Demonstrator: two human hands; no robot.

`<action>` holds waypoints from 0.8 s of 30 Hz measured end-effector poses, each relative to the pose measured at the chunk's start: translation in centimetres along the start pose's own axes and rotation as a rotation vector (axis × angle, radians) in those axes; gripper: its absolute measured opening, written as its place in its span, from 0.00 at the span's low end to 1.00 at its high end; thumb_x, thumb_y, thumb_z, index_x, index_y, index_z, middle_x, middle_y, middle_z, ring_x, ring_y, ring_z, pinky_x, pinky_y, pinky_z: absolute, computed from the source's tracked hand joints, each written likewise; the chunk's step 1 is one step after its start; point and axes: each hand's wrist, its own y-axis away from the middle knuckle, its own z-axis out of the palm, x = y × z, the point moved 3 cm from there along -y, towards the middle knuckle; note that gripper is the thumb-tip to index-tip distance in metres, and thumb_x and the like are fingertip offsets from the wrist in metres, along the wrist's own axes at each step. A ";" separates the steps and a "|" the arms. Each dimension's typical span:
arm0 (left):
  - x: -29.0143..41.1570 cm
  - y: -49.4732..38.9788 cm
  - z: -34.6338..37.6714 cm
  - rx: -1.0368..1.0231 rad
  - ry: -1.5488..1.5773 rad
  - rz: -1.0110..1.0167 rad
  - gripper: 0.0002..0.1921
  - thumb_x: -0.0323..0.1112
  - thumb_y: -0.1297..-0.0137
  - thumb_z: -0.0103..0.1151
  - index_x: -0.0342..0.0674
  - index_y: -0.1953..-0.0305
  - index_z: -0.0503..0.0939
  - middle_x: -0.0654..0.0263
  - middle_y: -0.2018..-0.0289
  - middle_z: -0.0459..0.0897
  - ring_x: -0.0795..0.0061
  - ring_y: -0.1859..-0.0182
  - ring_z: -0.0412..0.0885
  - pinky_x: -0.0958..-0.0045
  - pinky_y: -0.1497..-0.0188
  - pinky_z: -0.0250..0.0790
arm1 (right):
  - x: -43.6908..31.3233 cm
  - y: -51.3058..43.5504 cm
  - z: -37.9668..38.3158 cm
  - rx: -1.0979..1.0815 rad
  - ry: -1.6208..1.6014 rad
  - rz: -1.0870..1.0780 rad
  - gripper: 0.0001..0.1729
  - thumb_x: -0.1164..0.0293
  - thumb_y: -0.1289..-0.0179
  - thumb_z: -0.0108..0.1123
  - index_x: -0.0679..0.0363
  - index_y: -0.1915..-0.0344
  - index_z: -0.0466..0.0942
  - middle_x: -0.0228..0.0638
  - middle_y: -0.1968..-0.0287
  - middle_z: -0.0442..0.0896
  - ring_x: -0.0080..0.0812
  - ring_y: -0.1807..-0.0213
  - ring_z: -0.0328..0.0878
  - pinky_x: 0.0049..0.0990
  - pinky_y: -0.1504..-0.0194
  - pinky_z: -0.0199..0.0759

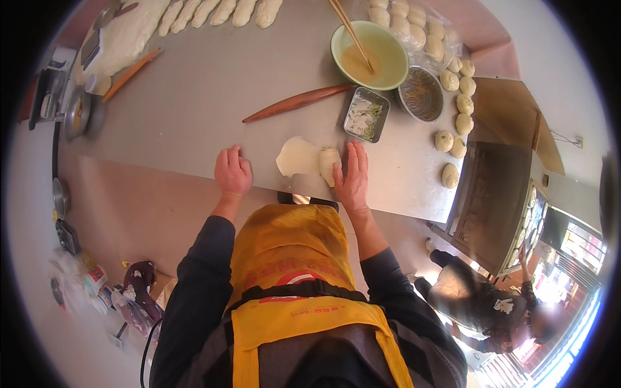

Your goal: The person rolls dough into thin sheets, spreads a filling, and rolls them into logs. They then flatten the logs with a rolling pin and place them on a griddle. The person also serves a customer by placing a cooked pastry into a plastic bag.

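Note:
A thin sheet of dough (298, 157) lies flat near the table's front edge, its right end rolled into a small dough roll (330, 162). My right hand (354, 179) rests at the right side of that roll, thumb touching it, fingers extended. My left hand (233, 170) is at the table edge left of the sheet, fingers curled in, apart from the dough; whether it holds anything cannot be seen. Beyond the dough lies a tapered wooden rolling pin (296, 103). A metal tray with chopped green onion (367, 115) stands just past my right hand.
A green bowl (335, 58) with chopsticks and a metal bowl (420, 94) stand behind the tray. Dough balls (450, 175) line the right edge. Dough strips (222, 12) and a second rolling pin (130, 75) lie far left. A co-worker (490, 303) is by the griddle at right.

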 end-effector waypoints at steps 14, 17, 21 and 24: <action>-0.1 -0.3 0.1 -0.020 0.037 -0.049 0.15 0.26 0.35 0.57 0.40 0.47 0.81 0.55 0.59 0.79 0.48 0.56 0.80 0.51 0.56 0.75 | -4.4 -0.6 -0.4 -0.039 -1.560 0.686 0.32 0.75 0.23 0.58 0.66 0.22 0.67 0.48 0.25 0.76 0.43 0.23 0.73 0.41 0.20 0.64; -0.2 -0.5 0.1 -0.019 0.068 -0.054 0.13 0.27 0.35 0.58 0.41 0.49 0.81 0.58 0.59 0.80 0.51 0.56 0.81 0.53 0.56 0.77 | -5.7 -0.8 -3.6 -0.004 -1.637 0.615 0.33 0.74 0.24 0.59 0.68 0.22 0.66 0.49 0.24 0.75 0.45 0.22 0.71 0.44 0.19 0.61; 1.8 -0.6 -0.2 -0.139 0.310 -0.134 0.10 0.27 0.30 0.58 0.41 0.49 0.81 0.56 0.58 0.82 0.49 0.56 0.82 0.55 0.54 0.77 | -6.1 -1.2 -10.0 0.033 -1.572 0.502 0.35 0.72 0.26 0.60 0.69 0.22 0.66 0.52 0.24 0.74 0.49 0.20 0.69 0.46 0.17 0.57; 5.5 -0.5 0.6 -0.328 0.555 -0.108 0.09 0.27 0.27 0.58 0.39 0.48 0.80 0.55 0.57 0.82 0.48 0.56 0.83 0.56 0.54 0.78 | -5.3 -1.0 -15.8 0.084 -1.386 0.467 0.36 0.72 0.26 0.61 0.71 0.22 0.65 0.53 0.24 0.74 0.51 0.19 0.68 0.47 0.16 0.56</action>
